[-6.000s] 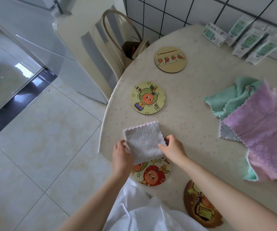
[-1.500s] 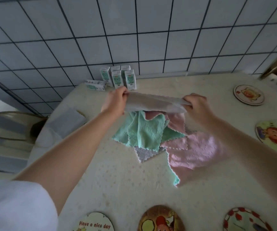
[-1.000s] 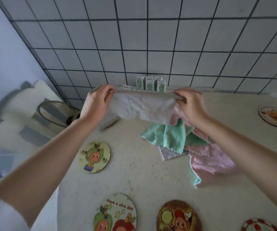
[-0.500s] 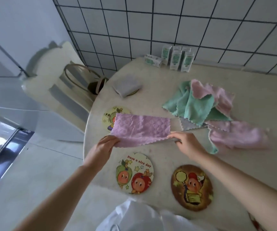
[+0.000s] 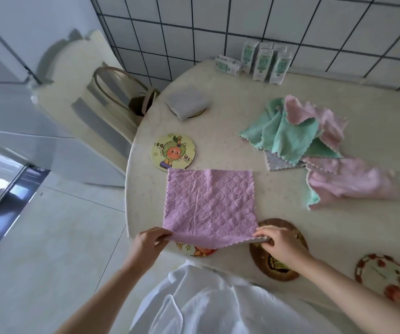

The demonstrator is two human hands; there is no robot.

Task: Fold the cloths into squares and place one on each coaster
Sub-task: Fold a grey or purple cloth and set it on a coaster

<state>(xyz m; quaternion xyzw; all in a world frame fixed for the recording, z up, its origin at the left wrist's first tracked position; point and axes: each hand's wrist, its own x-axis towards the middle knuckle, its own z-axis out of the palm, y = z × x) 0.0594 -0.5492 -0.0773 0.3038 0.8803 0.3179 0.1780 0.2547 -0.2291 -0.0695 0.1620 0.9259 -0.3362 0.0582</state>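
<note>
The worktop (image 5: 230, 150) now carries the purple cloth (image 5: 210, 206), which hung in the air half a second ago. It lies spread flat, its far edge reaching the green-figure coaster (image 5: 173, 152) and its near edge lifted over another coaster (image 5: 200, 251). The heap of unfolded cloths (image 5: 297, 131) waits to the right, and a grey folded cloth (image 5: 186, 104) covers the far coaster. The left hand (image 5: 147, 244) and right hand (image 5: 282, 244) each pinch a near corner, so the first fold looks ready to begin.

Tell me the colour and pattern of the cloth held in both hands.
The cloth is lilac with a quilted diamond pattern, best seen in the head view.
</note>
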